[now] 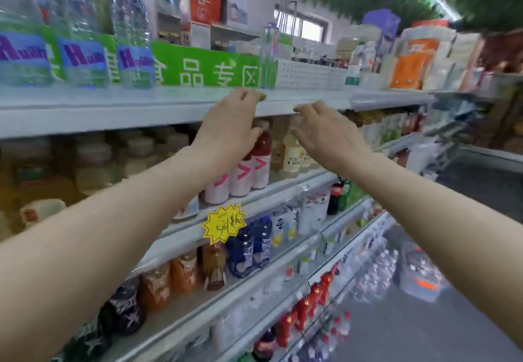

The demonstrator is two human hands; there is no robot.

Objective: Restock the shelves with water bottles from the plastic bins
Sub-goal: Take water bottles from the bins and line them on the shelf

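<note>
A slim clear water bottle [268, 55] stands upright on the top shelf [169, 106], in front of a green sign. My left hand [232, 123] is raised just below it, fingers relaxed, fingertips at the shelf's front edge, holding nothing. To its right my right hand [325, 132] hovers in front of the shelf edge with fingers spread and empty. Three large water bottles with blue labels [131, 33] stand on the same shelf at the left. A clear plastic bin [421, 274] with bottles sits on the floor at the lower right.
Lower shelves hold pink-labelled drink bottles [249, 169], pale juice bottles [291, 152], dark blue bottles [252, 248] and red-capped bottles [305, 308]. A yellow star price tag [223, 224] hangs from one shelf. The grey aisle floor [424, 333] runs along the right.
</note>
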